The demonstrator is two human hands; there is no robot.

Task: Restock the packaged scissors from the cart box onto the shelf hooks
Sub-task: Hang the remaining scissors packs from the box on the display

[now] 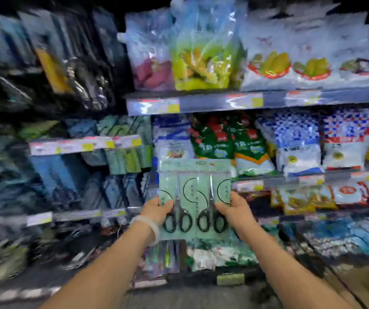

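Holding two packaged scissors side by side, upright, the person grips them at their lower outer edges: the left hand (156, 211) is closed on the left scissors pack (176, 197), the right hand (234, 210) on the right scissors pack (214, 197). The mint-green cards touch along their inner edges, black handles down, blades up. They are held up in front of the shelf rows, clear of the hanging goods. A shelf edge (201, 103) with price labels runs above; bagged goods (299, 143) fill the tier behind.
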